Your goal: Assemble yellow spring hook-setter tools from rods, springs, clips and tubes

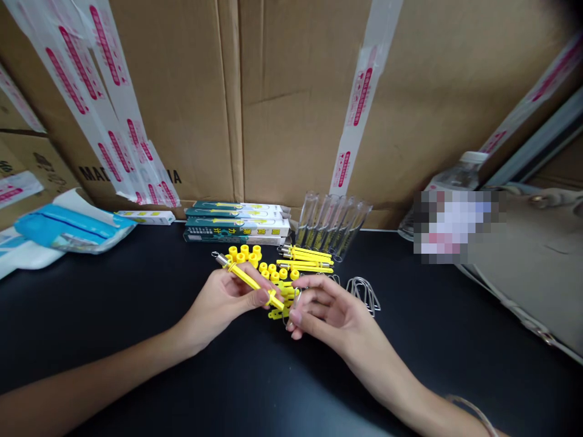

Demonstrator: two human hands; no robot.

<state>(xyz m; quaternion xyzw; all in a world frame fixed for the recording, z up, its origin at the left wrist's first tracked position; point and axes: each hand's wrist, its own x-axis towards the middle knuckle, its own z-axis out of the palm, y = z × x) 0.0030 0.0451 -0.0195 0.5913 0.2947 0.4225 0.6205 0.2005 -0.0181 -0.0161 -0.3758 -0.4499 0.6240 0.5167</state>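
My left hand (217, 306) is closed around a slim yellow plastic rod (249, 281) with a metal spring and a small ring at its upper end. The rod slants down to the right. Close beside its lower end, my right hand (337, 318) pinches a bent metal wire hook (297, 298), partly hidden by the fingers. Whether hook and rod touch, I cannot tell. Just behind the hands lie several yellow caps (245, 256), flat yellow pieces (288, 291) and yellow rods with springs (306, 261). Loose wire hooks (364, 295) lie right of my right hand.
Clear tubes (325, 223) stand in a row beside stacked printed boxes (237, 224). A bottle (469, 170) and a beige bag (542, 261) are at the right. A blue packet (77, 224) lies left on the black table (273, 388). Taped cardboard (291, 109) rises behind.
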